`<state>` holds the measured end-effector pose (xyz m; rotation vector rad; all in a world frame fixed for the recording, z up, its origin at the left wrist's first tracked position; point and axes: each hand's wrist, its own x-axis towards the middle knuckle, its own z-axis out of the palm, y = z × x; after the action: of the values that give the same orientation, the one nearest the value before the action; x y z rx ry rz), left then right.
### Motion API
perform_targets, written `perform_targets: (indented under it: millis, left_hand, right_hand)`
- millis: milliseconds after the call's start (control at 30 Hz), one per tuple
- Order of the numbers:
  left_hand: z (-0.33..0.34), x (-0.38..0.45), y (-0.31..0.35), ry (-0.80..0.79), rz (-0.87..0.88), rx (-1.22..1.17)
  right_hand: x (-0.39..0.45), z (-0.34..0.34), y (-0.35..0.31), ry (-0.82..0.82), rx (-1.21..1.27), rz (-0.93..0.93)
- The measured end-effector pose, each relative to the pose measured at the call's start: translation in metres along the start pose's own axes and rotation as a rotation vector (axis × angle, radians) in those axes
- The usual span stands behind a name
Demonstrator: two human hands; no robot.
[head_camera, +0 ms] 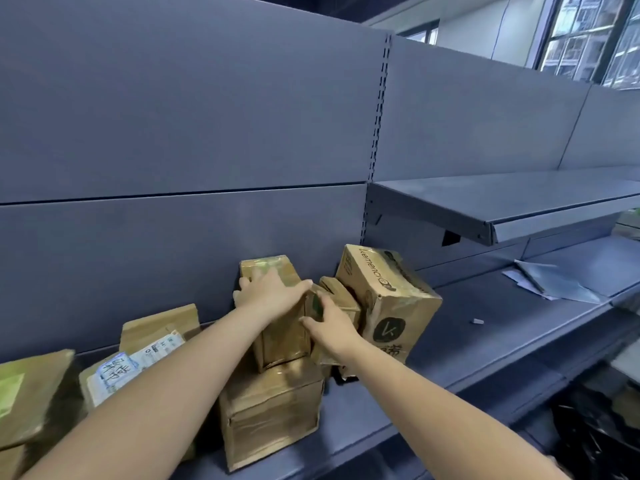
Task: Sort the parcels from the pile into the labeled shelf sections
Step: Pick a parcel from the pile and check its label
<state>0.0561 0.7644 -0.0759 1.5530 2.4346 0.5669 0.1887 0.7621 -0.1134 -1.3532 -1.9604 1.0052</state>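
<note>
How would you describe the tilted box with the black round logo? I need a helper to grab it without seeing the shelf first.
Look at the long grey shelf under the short bracketed shelf. Right of the two stacked plain boxes that the hands are on stands a tilted brown carton. It alone bears printed lettering on top and a black round logo on its front.

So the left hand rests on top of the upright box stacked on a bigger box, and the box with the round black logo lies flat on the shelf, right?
Not quite. In the head view the logo box is tilted, leaning with one edge raised, not lying flat. The rest holds: the left hand rests on top of the upright box, stacked on the bigger box.
</note>
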Motion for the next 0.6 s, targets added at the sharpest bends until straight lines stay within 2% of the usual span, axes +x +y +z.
perform_targets:
  millis: [200,333,467,600]
  left_hand:
    - [0.011,0.014,0.019,-0.065,-0.188,0.015]
    - [0.019,0.016,0.022,-0.070,-0.279,0.108]
    - [0.017,0.015,0.022,-0.087,-0.294,0.106]
    - [0.021,0.013,0.019,-0.037,-0.284,0.104]
  right_hand:
    - [0.016,-0.001,0.006,-0.168,-0.062,-0.040]
    - [0.022,0.001,0.015,-0.214,-0.041,-0.058]
    - [0.024,0.000,0.019,-0.223,-0.025,-0.096]
    - [0.027,0.002,0.022,-0.202,-0.001,-0.079]
